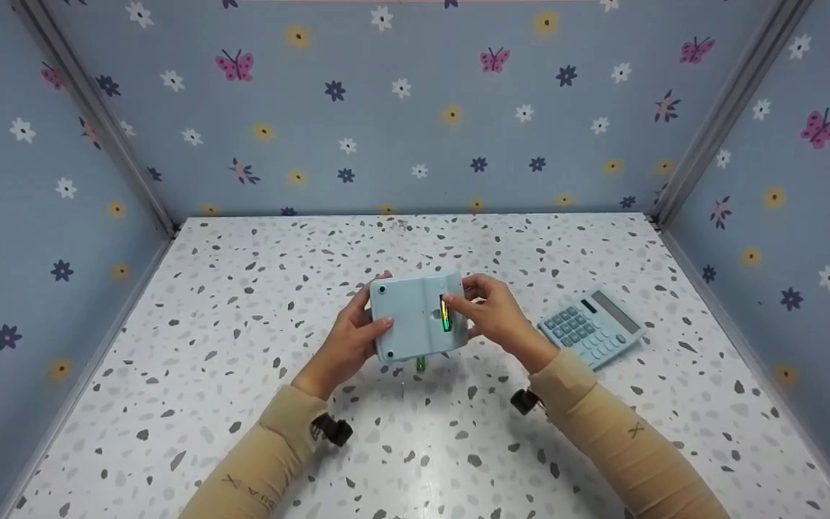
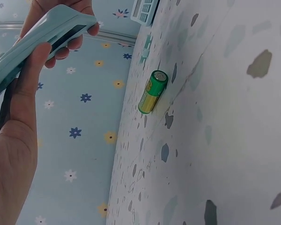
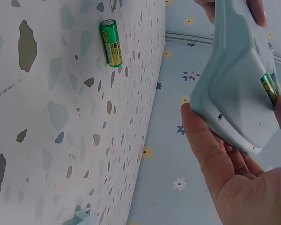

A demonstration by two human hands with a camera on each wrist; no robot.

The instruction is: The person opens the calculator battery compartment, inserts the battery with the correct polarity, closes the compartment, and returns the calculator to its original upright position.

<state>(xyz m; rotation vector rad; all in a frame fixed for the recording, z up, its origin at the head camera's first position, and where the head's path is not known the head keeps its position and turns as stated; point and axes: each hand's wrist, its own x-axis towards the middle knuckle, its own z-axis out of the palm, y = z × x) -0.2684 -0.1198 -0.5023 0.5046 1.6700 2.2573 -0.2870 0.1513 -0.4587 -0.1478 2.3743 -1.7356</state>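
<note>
A light blue calculator (image 1: 408, 317) is held up above the table with its back side facing the head camera. My left hand (image 1: 346, 342) grips one side, thumb across the back. On the other side my right hand (image 1: 498, 313) holds the edge, fingers behind it. A green battery (image 1: 446, 315) lies in the open slot on the calculator's back, and the right thumb touches its upper end. Another green and yellow battery (image 2: 152, 92) lies loose on the table below; the calculator partly covers it in the head view.
A second light blue calculator (image 1: 591, 328) rests face up on the speckled white table (image 1: 256, 288), beside my right forearm. A small light blue plastic piece (image 2: 145, 48) lies on the table too. Flowered blue panels (image 1: 415, 108) enclose the back and both sides.
</note>
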